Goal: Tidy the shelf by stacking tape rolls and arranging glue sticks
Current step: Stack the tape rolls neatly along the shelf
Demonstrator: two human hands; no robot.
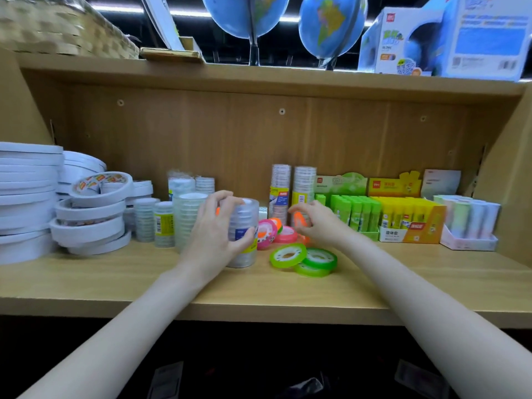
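Observation:
My left hand (214,234) grips an upright wrapped stack of clear tape rolls (244,234) standing on the wooden shelf (115,280). My right hand (316,223) curls its fingers round an orange tape roll (299,218) behind the loose rolls. Pink tape rolls (269,231) lean between my hands. Green tape rolls (305,257) lie in a loose pile in front of them. Green glue sticks (357,211) and yellow glue sticks (403,214) stand in display boxes at the right.
White tape rolls (28,197) are piled high at the left, with clear tape stacks (161,220) beside them. Two tall tape tubes (293,188) stand at the back. A pastel box (469,223) sits far right. Globes (331,24) stand on the shelf above.

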